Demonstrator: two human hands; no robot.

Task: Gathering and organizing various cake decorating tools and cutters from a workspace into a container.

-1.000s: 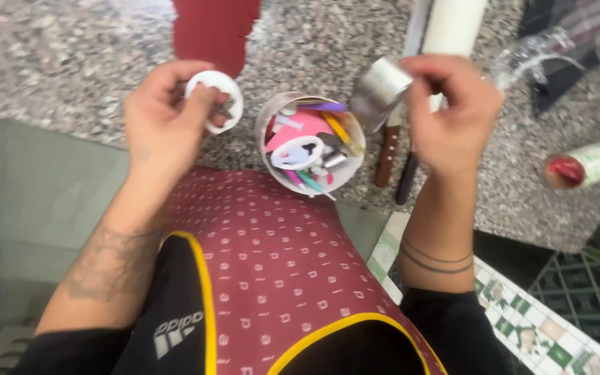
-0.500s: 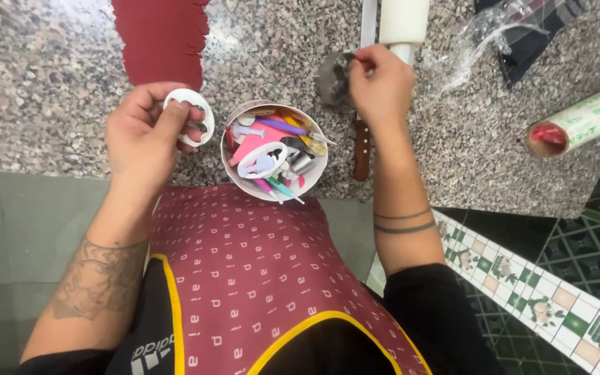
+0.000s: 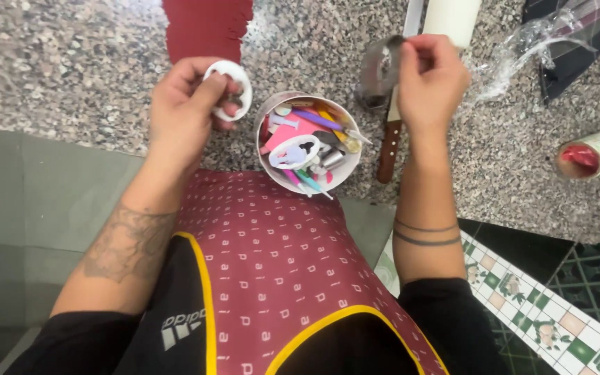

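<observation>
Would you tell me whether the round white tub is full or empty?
Full: the white tub is packed with colourful small tools and cutters reaching its rim.

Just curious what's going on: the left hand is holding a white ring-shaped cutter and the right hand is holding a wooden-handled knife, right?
Not quite. In the head view the right hand holds a small metal cutter; the wooden-handled knife lies on the counter beneath it. The left hand does hold the white ring-shaped cutter.

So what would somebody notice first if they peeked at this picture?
Probably the round white tub in the middle of the speckled stone counter, stuffed with colourful little tools. Next, the left hand beside it pinching a white flower-shaped cutter, and the right hand holding a shiny metal ring above a wooden-handled knife.
</observation>
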